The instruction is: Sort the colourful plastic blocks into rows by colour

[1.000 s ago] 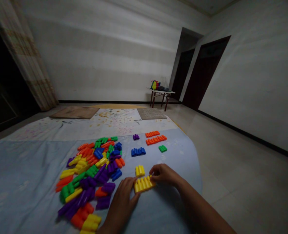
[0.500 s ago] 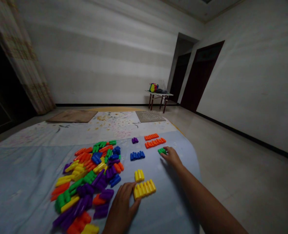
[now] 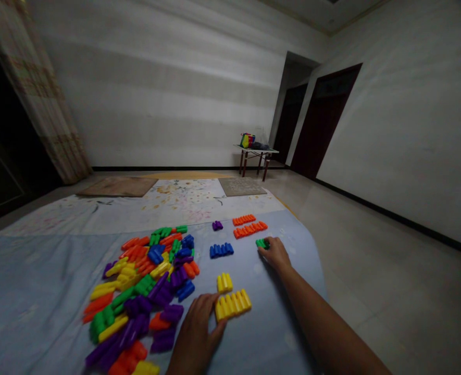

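Note:
My left hand (image 3: 199, 329) lies beside a row of yellow toy blocks (image 3: 233, 305), its thumb and fingertips gripping the row's left end. Just beyond that row is a smaller yellow block piece (image 3: 224, 282). Farther right, my right hand (image 3: 276, 253) pinches a small green block piece (image 3: 261, 243) resting on the cloth; fingers partly cover it. Two rows of orange blocks (image 3: 250, 229) lie past the right hand. Between the hands and the back are a row of blue blocks (image 3: 221, 250) and a small purple piece (image 3: 217, 225).
A mixed pile of blocks (image 3: 140, 291) spreads left of my left hand. The light blue cloth (image 3: 27, 281) covers a table whose rounded edge is at right. Two mats (image 3: 243, 187) lie at its far side. A small table (image 3: 256, 150) with bags stands near the doorway.
The view has shifted very slightly, moving everything a little to the right in the picture. Both hands keep their hold on the same blocks; no block has visibly moved.

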`<state>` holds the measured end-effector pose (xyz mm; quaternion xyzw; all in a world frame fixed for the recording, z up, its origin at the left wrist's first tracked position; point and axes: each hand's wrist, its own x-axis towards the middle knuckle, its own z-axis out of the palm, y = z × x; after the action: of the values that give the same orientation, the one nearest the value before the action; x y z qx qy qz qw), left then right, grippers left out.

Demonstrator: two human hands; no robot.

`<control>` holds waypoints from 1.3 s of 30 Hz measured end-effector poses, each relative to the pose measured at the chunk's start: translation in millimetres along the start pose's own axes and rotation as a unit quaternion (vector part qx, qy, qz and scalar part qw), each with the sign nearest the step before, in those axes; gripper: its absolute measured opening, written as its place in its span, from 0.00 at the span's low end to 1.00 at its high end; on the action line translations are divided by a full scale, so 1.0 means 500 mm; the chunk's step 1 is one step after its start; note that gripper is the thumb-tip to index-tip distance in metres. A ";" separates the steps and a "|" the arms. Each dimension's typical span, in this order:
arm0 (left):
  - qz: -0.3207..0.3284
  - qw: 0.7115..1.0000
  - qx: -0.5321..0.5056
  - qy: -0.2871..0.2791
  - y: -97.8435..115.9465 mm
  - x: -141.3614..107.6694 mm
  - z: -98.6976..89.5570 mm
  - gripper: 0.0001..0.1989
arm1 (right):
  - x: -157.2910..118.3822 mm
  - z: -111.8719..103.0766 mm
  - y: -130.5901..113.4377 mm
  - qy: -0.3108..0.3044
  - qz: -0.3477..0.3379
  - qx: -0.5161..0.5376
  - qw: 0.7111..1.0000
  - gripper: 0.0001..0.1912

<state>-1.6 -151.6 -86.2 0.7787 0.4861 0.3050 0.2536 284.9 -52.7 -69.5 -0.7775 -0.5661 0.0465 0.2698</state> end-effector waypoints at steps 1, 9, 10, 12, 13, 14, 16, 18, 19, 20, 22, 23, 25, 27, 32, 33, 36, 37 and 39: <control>-0.001 1.000 -0.001 0.000 0.002 -0.001 -0.001 0.19 | -0.002 -0.001 -0.001 0.003 -0.001 0.001 1.000 0.18; -0.007 1.000 -0.007 0.009 0.016 -0.002 -0.004 0.18 | -0.075 -0.005 -0.076 -0.082 -0.080 0.133 0.984 0.14; -0.006 1.000 -0.007 0.009 0.016 -0.001 -0.003 0.18 | -0.088 -0.006 -0.090 -0.114 -0.088 0.147 0.979 0.14; -0.002 1.000 -0.008 0.008 0.014 -0.002 -0.001 0.18 | -0.111 -0.010 -0.116 -0.176 -0.102 0.160 0.966 0.15; 0.001 1.000 -0.009 0.005 0.014 -0.002 -0.001 0.17 | -0.119 -0.013 -0.127 -0.205 -0.110 0.160 0.959 0.16; 0.004 1.000 -0.010 0.001 0.014 -0.002 -0.001 0.17 | -0.126 -0.015 -0.136 -0.230 -0.119 0.156 0.953 0.17; 0.007 1.000 -0.011 -0.007 0.015 0.000 -0.003 0.18 | -0.135 -0.017 -0.150 -0.270 -0.136 0.140 0.943 0.19; 0.005 1.000 -0.013 -0.012 0.017 0.003 -0.006 0.19 | -0.138 -0.015 -0.158 -0.294 -0.141 0.119 0.938 0.21; 0.001 1.000 -0.014 -0.015 0.018 0.006 -0.007 0.20 | -0.138 -0.013 -0.160 -0.300 -0.141 0.111 0.937 0.21; -0.003 1.000 -0.013 -0.018 0.019 0.009 -0.008 0.22 | -0.138 -0.010 -0.161 -0.304 -0.140 0.106 0.936 0.21; -0.014 1.000 -0.009 -0.025 0.021 0.015 -0.010 0.24 | -0.137 -0.004 -0.162 -0.306 -0.139 0.103 0.936 0.20; -0.020 0.999 -0.006 -0.028 0.023 0.018 -0.011 0.25 | -0.136 -0.001 -0.161 -0.305 -0.141 0.105 0.936 0.20; -0.029 0.999 0.001 -0.030 0.026 0.023 -0.012 0.26 | -0.134 0.004 -0.161 -0.300 -0.146 0.110 0.936 0.21; -0.034 0.999 0.006 -0.032 0.028 0.027 -0.013 0.27 | -0.131 0.009 -0.161 -0.296 -0.148 0.114 0.937 0.21; -0.040 0.998 0.018 -0.041 0.026 0.038 -0.013 0.29 | -0.127 0.020 -0.164 -0.270 -0.145 0.120 0.944 0.19; -0.044 0.998 0.020 -0.041 0.025 0.040 -0.013 0.29 | -0.127 0.021 -0.166 -0.265 -0.144 0.121 0.946 0.19; -0.051 0.998 0.020 -0.042 0.020 0.043 -0.011 0.31 | -0.127 0.025 -0.169 -0.258 -0.141 0.120 0.948 0.19; -0.051 0.998 0.017 -0.042 0.019 0.044 -0.010 0.31 | -0.128 0.025 -0.170 -0.258 -0.139 0.119 0.949 0.19; -0.050 0.998 0.013 -0.038 0.018 0.043 -0.009 0.30 | -0.130 0.026 -0.170 -0.261 -0.138 0.119 0.948 0.18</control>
<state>7.9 -135.4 -72.0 0.7675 0.5186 0.2555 0.2768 184.2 -88.9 -55.5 -0.6148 -0.7090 0.2768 0.2067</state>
